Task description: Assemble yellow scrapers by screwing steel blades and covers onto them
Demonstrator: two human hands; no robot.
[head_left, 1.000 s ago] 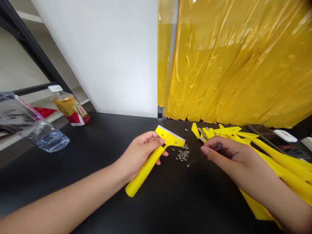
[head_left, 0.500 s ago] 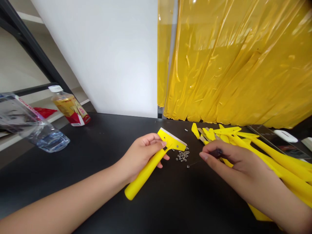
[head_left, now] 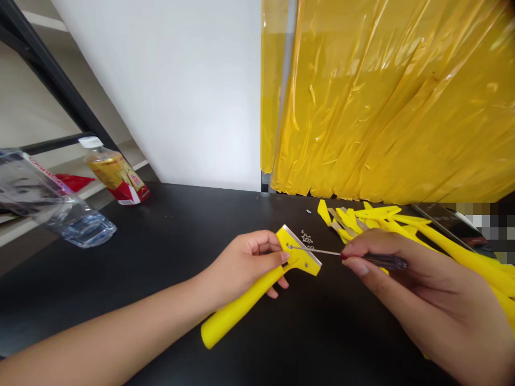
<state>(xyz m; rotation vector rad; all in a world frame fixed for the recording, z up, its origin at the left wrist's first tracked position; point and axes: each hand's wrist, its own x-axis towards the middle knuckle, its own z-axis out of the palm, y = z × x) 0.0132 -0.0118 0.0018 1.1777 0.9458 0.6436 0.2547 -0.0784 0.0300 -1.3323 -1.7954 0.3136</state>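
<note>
Hands, the left hand point(head_left: 249, 268) and the right hand point(head_left: 418, 305), are both occupied. The left one grasps a yellow scraper point(head_left: 243, 308) around its neck, with the thumb point(head_left: 284, 258) pressed on top, beside the head. The right one grasps the dark handle of a screwdriver point(head_left: 386, 261) between thumb and fingers.

The scraper is held above the middle of the black counter point(head_left: 281, 354). Its long axis runs slantwise: the handle end points to the near left, the head to the right and the far edge. This head is between the two hands, nearer to the left. The metal shaft comes from the right, almost parallel with the far edge, crosses the blade, and its tip meets the farther hole, where something small and metallic, perhaps a screw, is visible. Another screw point(head_left: 306, 265) sits in the nearer hole.

Just past the blade, small metal parts point(head_left: 306, 237) lie scattered. More yellow scrapers point(head_left: 446, 241) are heaped toward the far right corner, partly behind the right hand. A white-capped bottle point(head_left: 123, 174) stands toward the far left corner.
</note>
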